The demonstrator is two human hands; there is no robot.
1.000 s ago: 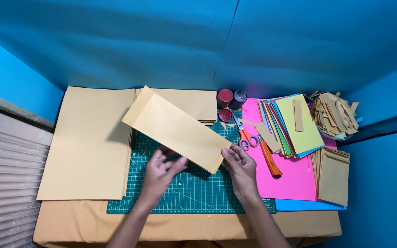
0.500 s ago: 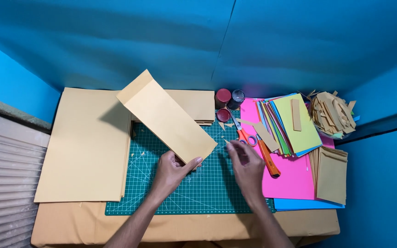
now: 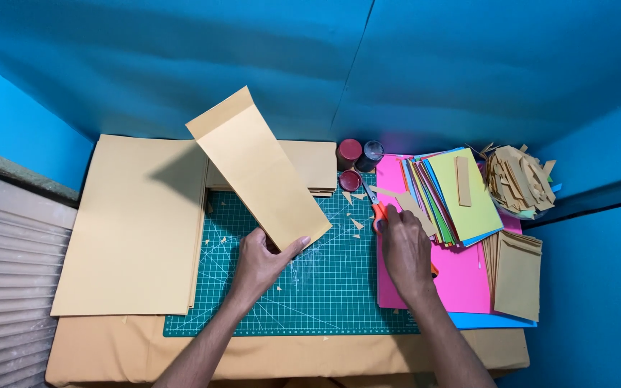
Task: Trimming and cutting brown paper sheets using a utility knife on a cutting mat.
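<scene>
The left hand is raised in the middle of the scene, its thumb stretched right and its fingers pinched shut. The right hand lies palm down to the right, fingers pointing to the far side, both forearms reaching in from the near edge.

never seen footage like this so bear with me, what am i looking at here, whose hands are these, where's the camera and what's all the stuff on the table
There is no machine: a person works with two bare hands, filmed by a camera worn on their head and looking down at a table.

The left hand holds up a long tan paper envelope by its lower end, tilted above a green cutting mat. The right hand rests on orange-handled scissors at the mat's right edge.

To the left lies a stack of large tan sheets. To the right are a fan of coloured paper, a pink sheet, small tan envelopes, a pile of tan offcuts and three small jars.
</scene>
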